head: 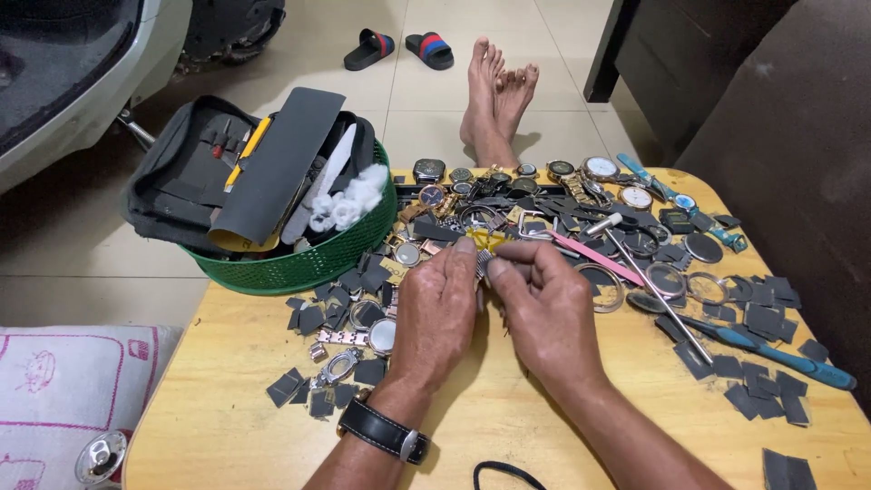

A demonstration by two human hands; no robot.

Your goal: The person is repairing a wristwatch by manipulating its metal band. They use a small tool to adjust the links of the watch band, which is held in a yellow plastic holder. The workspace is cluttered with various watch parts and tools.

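Head view, looking down at a wooden table [508, 426] covered in watch parts. Both hands meet at frame centre. Left hand [435, 313] and right hand [544, 308] are each closed in a pinch on a small metal watch-band piece [484, 265], held between the fingertips just above the table, roughly mid-frame and slightly above centre; it's too small to tell more about it. Left wrist carries a black-strap wristwatch [386, 431]. Upper left of the frame: green basket [299, 263] sitting on the table edge, holding a dark tool pouch [195, 172], a grey sheet [277, 163] and white plastic bits [349, 204]. Just beyond the hands, along the far edge of the table, a row of watches [544, 177] and loose cases lies in a dense pile. Right of the hands: pink tweezers-like tool [594, 257], thin metal rod [658, 295], blue-handled tool [780, 354], metal rings [667, 279]. Dark grey square pieces [758, 390] are scattered over the right side and also left of the left hand. Top centre: person's bare feet [494, 95] on the tiled floor, pair of slippers [399, 47] further off. Lower left corner: white cushion with pink print [63, 390].
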